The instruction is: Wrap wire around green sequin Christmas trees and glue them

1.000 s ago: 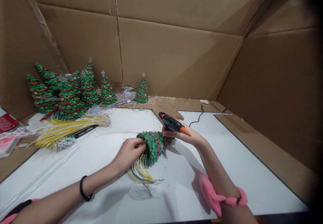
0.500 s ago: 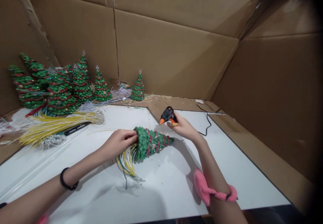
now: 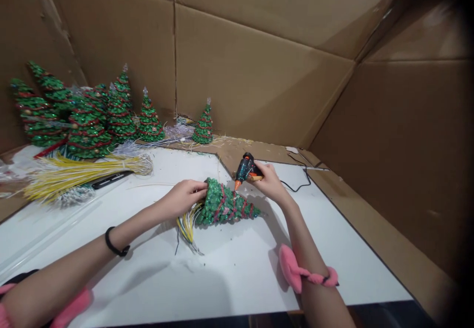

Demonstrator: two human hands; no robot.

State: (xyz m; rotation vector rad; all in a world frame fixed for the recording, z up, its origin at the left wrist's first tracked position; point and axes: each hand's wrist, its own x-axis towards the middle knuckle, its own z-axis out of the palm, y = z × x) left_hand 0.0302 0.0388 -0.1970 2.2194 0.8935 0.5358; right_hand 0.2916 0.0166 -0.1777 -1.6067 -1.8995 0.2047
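A small green Christmas tree (image 3: 222,207) with red garlands lies on its side over the white board, tip to the right. My left hand (image 3: 187,197) grips its base rim, fingertips partly hidden there. Yellow, white and green wires (image 3: 189,227) spill out of the base onto the board. In my right hand (image 3: 269,182) is a black hot glue gun (image 3: 244,167) with an orange nozzle, pointing down. The nozzle tip is at the tree's upper side, near a garland; whether it touches I cannot tell.
Several standing decorated trees (image 3: 89,126) crowd the back left, and one more tree (image 3: 203,125) stands at the back middle. A bundle of yellow wires (image 3: 92,170) lies at left. The glue gun's black cord (image 3: 298,187) trails right. Cardboard walls (image 3: 259,61) enclose the board (image 3: 333,259).
The glue gun has tilted downward, and its nozzle has come down to the tree. My left hand and the tree have shifted slightly right, with the tree's base turned a little.
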